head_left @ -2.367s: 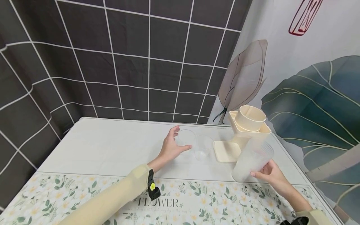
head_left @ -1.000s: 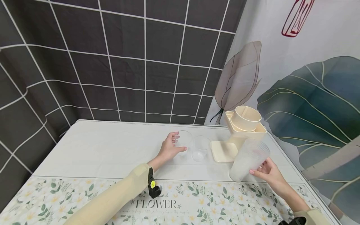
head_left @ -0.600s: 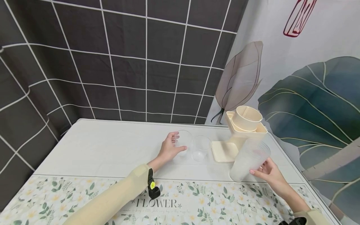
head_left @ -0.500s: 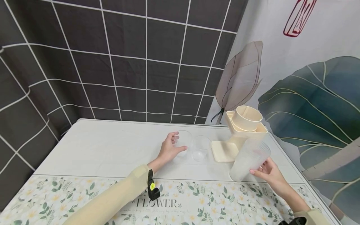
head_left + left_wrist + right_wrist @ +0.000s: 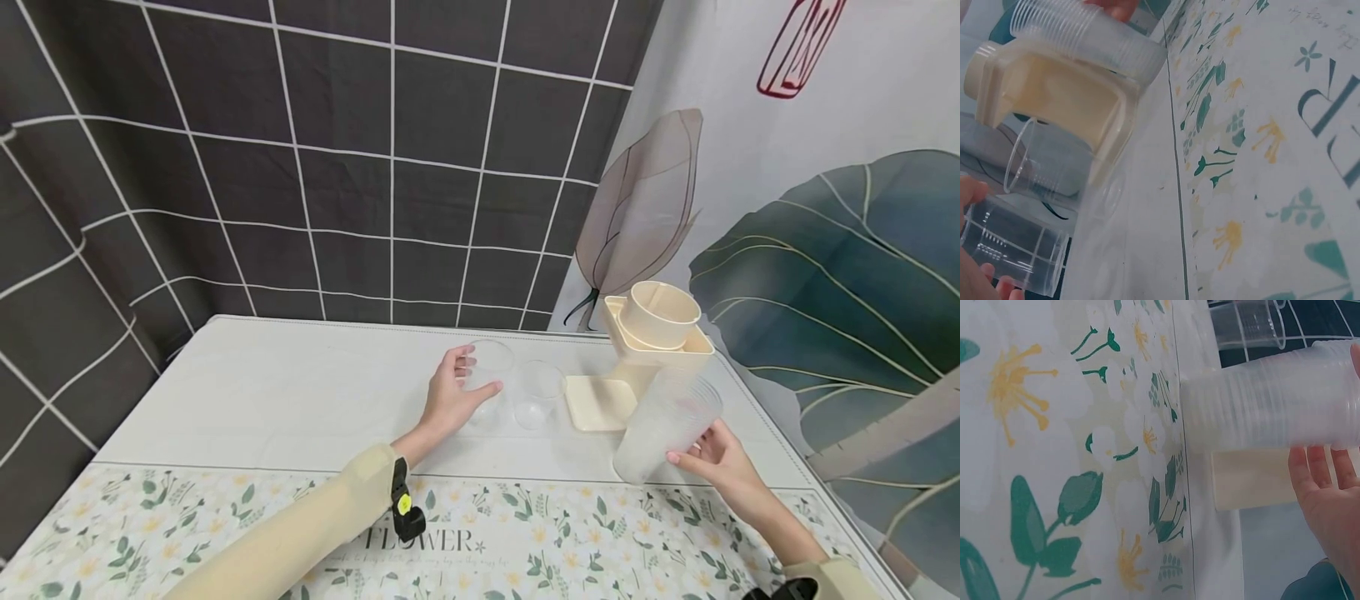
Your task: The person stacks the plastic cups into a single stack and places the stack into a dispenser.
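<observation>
My left hand grips a clear plastic cup, thumb on one side and fingers on the other. A second clear cup stands upright on the table just right of it. My right hand holds a tall stack of nested clear plastic cups, fingers along its side. In the head view the stack leans to the right, its lower end near the line on the cloth. The right wrist view shows the ridged stack with fingertips against it.
A cream plastic stand with a round cylinder on top and a flat square base stands behind the stack. The tablecloth is white at the back and flowered in front. A dark grid curtain hangs behind.
My left hand has closed in around the clear cup, and both have risen slightly in the last half second. The right hand and the cup stack have stayed nearly still.
</observation>
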`<state>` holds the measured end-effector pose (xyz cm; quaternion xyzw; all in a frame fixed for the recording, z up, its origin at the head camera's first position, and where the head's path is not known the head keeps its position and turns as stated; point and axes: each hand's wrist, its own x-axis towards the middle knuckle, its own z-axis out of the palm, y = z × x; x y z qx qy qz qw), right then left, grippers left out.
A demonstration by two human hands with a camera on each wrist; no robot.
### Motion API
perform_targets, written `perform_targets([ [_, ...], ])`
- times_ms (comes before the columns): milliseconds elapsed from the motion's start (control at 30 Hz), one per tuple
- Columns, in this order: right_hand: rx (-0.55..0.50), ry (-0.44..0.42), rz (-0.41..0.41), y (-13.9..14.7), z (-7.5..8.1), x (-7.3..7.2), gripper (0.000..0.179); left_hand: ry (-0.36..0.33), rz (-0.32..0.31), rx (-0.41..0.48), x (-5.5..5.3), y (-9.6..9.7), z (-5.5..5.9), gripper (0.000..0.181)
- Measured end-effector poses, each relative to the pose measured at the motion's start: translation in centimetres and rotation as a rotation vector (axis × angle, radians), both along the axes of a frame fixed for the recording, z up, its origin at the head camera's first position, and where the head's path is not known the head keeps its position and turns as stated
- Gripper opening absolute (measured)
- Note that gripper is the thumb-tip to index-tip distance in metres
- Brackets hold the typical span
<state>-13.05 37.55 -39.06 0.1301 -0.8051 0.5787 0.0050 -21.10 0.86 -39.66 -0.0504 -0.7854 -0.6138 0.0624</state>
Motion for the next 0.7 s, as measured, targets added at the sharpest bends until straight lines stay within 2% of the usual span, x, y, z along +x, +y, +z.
perform_targets([
  [433,0.001,0.002,0.008,-0.1,0.1,0.0,0.069,0.045,-0.008,0.059,0.6,0.2,0.5,0.068],
  [700,-0.018,0.002,0.015,0.0,0.1,0.1,0.068,0.105,-0.004,0.073,1.2,0.6,1.0,0.067],
])
